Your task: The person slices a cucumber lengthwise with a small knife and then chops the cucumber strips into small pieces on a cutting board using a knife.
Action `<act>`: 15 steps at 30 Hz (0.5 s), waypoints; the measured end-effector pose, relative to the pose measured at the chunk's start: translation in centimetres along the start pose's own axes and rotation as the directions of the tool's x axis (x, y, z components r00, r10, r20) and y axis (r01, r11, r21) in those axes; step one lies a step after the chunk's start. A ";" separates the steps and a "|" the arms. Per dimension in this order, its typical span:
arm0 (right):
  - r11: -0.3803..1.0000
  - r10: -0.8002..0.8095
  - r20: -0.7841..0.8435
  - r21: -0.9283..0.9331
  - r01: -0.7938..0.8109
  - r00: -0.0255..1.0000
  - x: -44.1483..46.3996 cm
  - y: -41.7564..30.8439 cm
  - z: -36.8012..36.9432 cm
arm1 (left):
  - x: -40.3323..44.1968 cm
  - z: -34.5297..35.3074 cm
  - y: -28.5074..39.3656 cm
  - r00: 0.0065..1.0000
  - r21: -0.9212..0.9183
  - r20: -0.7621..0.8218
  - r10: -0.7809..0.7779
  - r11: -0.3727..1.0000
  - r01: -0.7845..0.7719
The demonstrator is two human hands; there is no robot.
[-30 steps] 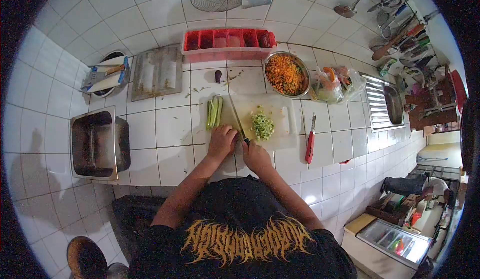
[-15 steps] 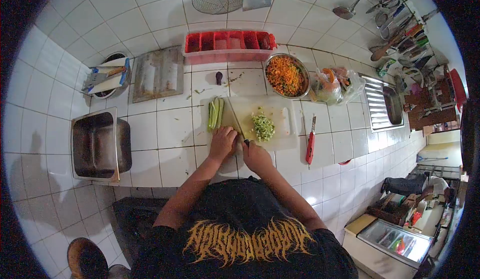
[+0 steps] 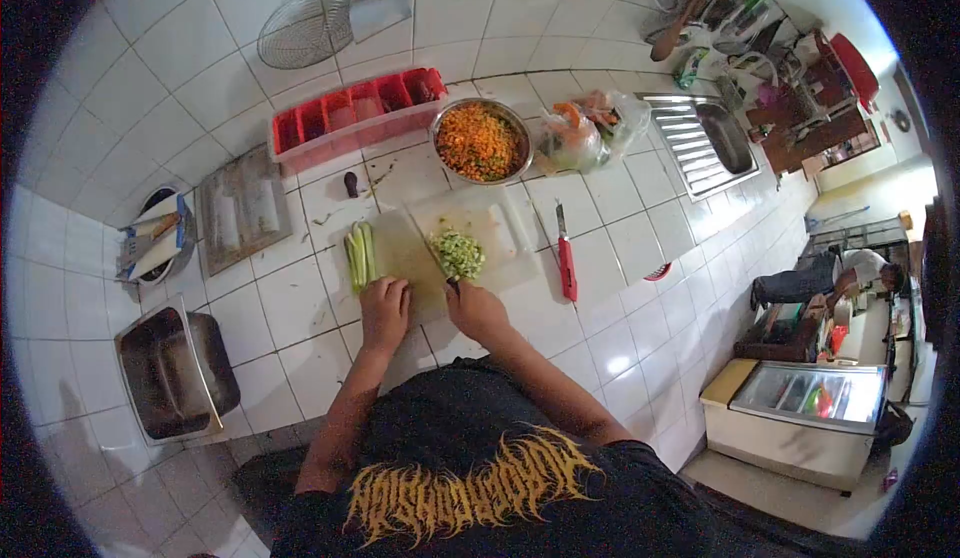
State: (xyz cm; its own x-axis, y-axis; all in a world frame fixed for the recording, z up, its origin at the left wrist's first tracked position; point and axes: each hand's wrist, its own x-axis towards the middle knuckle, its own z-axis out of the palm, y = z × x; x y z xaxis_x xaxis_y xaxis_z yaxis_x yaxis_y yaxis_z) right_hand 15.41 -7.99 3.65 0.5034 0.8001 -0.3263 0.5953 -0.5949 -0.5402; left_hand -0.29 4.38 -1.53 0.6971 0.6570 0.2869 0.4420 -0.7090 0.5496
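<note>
My left hand (image 3: pixel 385 310) rests by the left edge of the pale cutting board (image 3: pixel 515 258), fingers bent and close together. Whatever lies under its fingers is hidden. Pale green cucumber strips (image 3: pixel 360 256) lie side by side just beyond that hand, at the board's left edge. My right hand (image 3: pixel 478 312) is closed round the dark handle of a knife (image 3: pixel 428 242), whose blade points away and to the left across the board. Right of the blade sits a heap of chopped green vegetable (image 3: pixel 460 255).
A red-handled knife (image 3: pixel 566 263) lies right of the board. Behind are a steel bowl of diced orange and green vegetables (image 3: pixel 482 141), a plastic bag (image 3: pixel 575 143) and a red sectioned container (image 3: pixel 355 123). Sinks (image 3: pixel 180 373) flank the counter; a person (image 3: pixel 830 276) is far right.
The camera view has turned and shifted, so the counter appears tilted and further left. Both hands stay at the board, the right still gripping the knife. A person shows more fully at far right.
</note>
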 end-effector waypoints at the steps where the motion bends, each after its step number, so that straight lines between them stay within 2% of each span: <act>1: 1.000 0.002 -0.031 0.004 -0.002 1.000 0.4 0.6 0.5 | -0.1 0.4 -0.7 1.000 0.011 0.002 -0.007 1.000 0.007; 3: 1.000 -0.013 0.004 0.002 0.013 1.000 0.6 0.8 1.0 | -0.1 2.2 -2.2 0.998 0.013 -0.022 0.065 0.998 -0.065; 5: 0.999 -0.041 0.020 0.025 0.040 0.999 -0.1 -1.2 -0.6 | 0.5 3.5 -2.6 0.997 0.012 -0.062 0.043 0.999 -0.042; 7: 0.999 -0.034 0.062 -0.003 0.034 0.998 -0.6 -2.4 -1.1 | 1.5 3.8 -2.3 0.998 -0.081 0.057 -0.016 0.997 0.020; 9: 0.996 0.042 0.164 -0.090 -0.028 0.986 -1.0 -2.7 -1.4 | 1.5 2.7 -1.0 0.999 -0.034 0.042 -0.001 0.999 0.003; 11: 0.997 -0.023 0.161 -0.069 0.034 0.987 -1.9 -2.7 -1.3 | 1.6 2.0 -0.2 0.999 0.011 0.036 0.017 1.000 -0.017; 13: 0.992 0.028 0.172 -0.128 -0.006 0.985 -1.9 -2.5 -0.4 | 1.5 2.2 -0.3 0.998 -0.002 -0.041 0.056 0.998 -0.056; 15: 0.994 -0.009 0.130 -0.110 0.024 0.991 -0.8 -1.1 1.8 | 1.2 2.4 -1.0 0.996 -0.025 -0.024 0.089 0.996 -0.090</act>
State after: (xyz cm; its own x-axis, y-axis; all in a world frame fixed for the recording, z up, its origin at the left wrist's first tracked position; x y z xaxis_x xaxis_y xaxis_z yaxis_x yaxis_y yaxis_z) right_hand 13.22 -7.85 3.13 0.4120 0.8087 -0.4198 0.6724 -0.5808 -0.4589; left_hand 1.45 5.32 -3.61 0.7200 0.5970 0.3538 0.3633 -0.7587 0.5408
